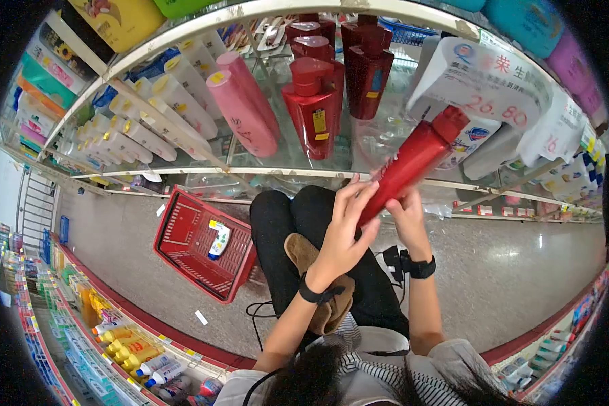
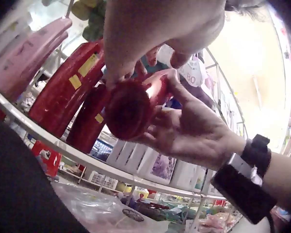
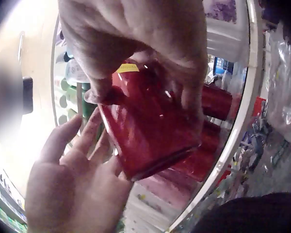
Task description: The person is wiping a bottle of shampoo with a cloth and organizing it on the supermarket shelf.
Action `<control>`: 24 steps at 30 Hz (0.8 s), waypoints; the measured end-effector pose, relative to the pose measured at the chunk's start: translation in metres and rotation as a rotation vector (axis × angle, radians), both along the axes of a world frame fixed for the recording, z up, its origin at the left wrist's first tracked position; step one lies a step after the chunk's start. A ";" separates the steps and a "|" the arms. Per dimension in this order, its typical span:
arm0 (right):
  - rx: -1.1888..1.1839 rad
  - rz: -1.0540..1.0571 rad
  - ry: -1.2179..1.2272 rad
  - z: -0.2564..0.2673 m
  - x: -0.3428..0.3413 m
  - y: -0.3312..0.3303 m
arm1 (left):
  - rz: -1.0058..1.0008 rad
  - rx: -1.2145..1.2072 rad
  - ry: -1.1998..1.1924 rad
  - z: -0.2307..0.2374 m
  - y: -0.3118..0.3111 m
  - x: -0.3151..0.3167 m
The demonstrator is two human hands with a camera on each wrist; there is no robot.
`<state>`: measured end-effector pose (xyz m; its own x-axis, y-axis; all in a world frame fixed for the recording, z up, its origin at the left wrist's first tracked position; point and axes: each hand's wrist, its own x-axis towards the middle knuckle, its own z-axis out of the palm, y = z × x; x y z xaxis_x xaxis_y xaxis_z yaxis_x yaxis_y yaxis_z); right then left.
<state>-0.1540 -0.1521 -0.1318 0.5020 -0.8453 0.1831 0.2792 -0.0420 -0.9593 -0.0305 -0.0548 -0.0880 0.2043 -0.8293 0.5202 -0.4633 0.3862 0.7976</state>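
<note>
A red shampoo-like bottle (image 1: 409, 162) is held tilted in front of the shelf, its cap up toward the right. My right hand (image 1: 411, 220) grips it near the lower end; in the right wrist view thumb and fingers of the right hand (image 3: 136, 39) clasp both its sides. My left hand (image 1: 345, 237) lies along the other side, fingers fairly straight and touching the bottle. Seen from the right wrist, the left palm (image 3: 77, 184) faces up beside the bottle (image 3: 150, 121). The left wrist view shows its round dark base (image 2: 128, 111). A yellow sticker (image 3: 128, 68) marks it.
Similar red bottles (image 1: 311, 111) and pink bottles (image 1: 247, 111) stand on the glass shelf, behind its white front rail (image 1: 298, 172). Price cards (image 1: 484, 84) hang at right. A red basket (image 1: 172, 237) with a small white bottle (image 1: 218, 240) sits on the floor at left.
</note>
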 end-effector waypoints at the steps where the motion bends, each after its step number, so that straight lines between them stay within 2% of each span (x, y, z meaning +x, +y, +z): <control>1: 0.056 0.028 -0.068 0.001 -0.005 0.008 | -0.050 0.036 -0.026 0.004 0.005 -0.001; 2: 0.113 0.056 -0.136 0.003 -0.009 0.017 | -0.058 0.060 -0.041 0.007 0.010 -0.003; 4: 0.147 0.054 -0.076 0.019 -0.010 0.036 | -0.077 0.175 0.003 0.020 0.024 -0.007; 6: 0.096 0.007 0.049 0.031 -0.007 0.053 | -0.072 0.188 0.018 0.023 0.032 -0.007; 8: 0.018 -0.004 0.137 0.030 -0.004 0.068 | -0.064 0.201 0.031 0.021 0.039 -0.007; 10: -0.147 0.057 0.320 0.043 -0.003 0.082 | -0.070 0.272 0.220 0.015 0.048 -0.007; 11: -0.241 0.053 0.413 0.051 -0.002 0.088 | -0.082 0.240 0.240 0.013 0.052 -0.004; 12: -0.237 0.056 0.414 0.055 -0.003 0.090 | -0.079 0.244 0.241 0.010 0.057 -0.004; 14: -0.385 0.124 0.391 0.059 -0.007 0.092 | -0.085 0.233 0.752 0.004 0.069 -0.004; 15: -0.404 0.107 0.310 0.060 -0.006 0.095 | -0.069 0.216 0.795 0.005 0.076 0.001; 16: -0.397 0.114 0.314 0.065 -0.008 0.097 | -0.110 0.160 1.042 0.002 0.080 0.001; 18: -0.131 0.159 0.265 0.075 -0.013 0.100 | -0.224 0.184 1.286 0.014 0.092 0.007; 19: -0.041 0.074 0.239 0.074 -0.010 0.099 | -0.274 0.150 1.297 0.024 0.092 0.009; 20: -0.037 0.081 0.244 0.069 -0.008 0.098 | -0.266 0.149 1.304 0.024 0.095 0.011; 22: -0.176 0.088 0.585 0.052 -0.006 0.097 | -0.131 0.164 1.158 0.023 0.100 0.015; 24: -0.210 0.186 0.623 0.027 -0.002 0.108 | -0.115 0.148 1.172 0.022 0.103 0.018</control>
<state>-0.1560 -0.0443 -0.1053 0.7007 -0.7125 -0.0361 -0.3015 -0.2499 -0.9201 -0.0127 0.0485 -0.0664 0.4126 -0.9101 -0.0371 0.6108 0.2462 0.7526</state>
